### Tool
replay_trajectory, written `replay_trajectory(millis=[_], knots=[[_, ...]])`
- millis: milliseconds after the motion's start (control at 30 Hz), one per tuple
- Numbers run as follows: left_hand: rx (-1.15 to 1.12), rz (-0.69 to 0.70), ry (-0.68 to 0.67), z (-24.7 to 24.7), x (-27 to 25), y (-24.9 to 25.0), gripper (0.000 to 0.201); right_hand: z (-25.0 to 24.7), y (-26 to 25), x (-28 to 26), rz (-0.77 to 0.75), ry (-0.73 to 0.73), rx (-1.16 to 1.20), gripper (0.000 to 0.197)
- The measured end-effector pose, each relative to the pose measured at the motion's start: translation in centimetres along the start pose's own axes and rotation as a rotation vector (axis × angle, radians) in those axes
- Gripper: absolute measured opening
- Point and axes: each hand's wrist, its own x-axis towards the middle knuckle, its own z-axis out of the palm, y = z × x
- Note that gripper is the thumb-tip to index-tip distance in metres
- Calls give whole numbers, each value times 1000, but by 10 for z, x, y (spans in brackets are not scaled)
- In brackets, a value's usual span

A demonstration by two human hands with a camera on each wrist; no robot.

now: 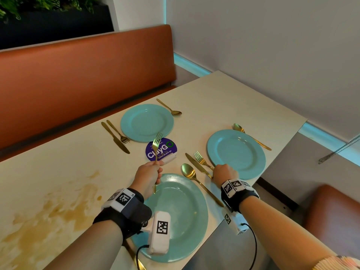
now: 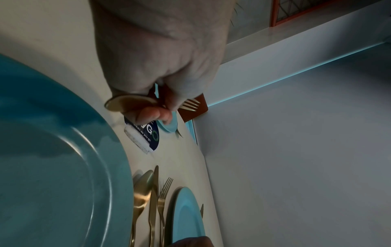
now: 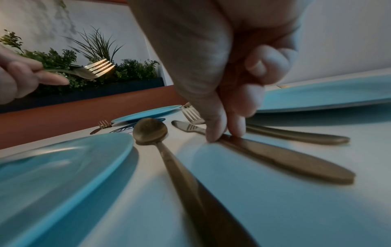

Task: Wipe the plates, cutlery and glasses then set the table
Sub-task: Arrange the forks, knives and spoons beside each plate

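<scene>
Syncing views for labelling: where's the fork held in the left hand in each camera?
Head: held fork upright at centre, tines over the purple sticker, gripped by the left hand.
Left wrist: tines peek past the fingers, centre; handle end left of them.
Right wrist: upper left, tines against the plants.
Shared landmark: the purple sticker.

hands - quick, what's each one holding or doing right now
Left hand: closed around a gold fork, tines up.
Right hand: fingertips pinching the gold knife lying on the table.
</scene>
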Motion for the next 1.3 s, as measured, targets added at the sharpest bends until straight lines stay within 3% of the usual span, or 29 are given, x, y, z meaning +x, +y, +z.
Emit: replay_trajectory(millis=[767, 867, 933, 1100, 1233, 1300], knots=[[-39, -34, -24, -4, -5, -6, 23, -12, -3, -4, 8, -13, 76, 23], [-143, -76, -37, -7, -14, -6, 18, -31, -14, -12, -10, 5, 198, 27], [-245, -104, -60, -9, -23, -6, 14, -45, -27, -22, -101, 1, 390, 23], [-339, -61, -239, -3, -59, -13, 23, -63, -67, -75, -341, -154, 783, 15], [-374, -48, -339, -7, -79, -17, 32, -60, -78, -103, -324, -172, 898, 5], [-388, -53, -358, -18, -93, -19, 29, -54, -80, -118, -319, -168, 913, 14]])
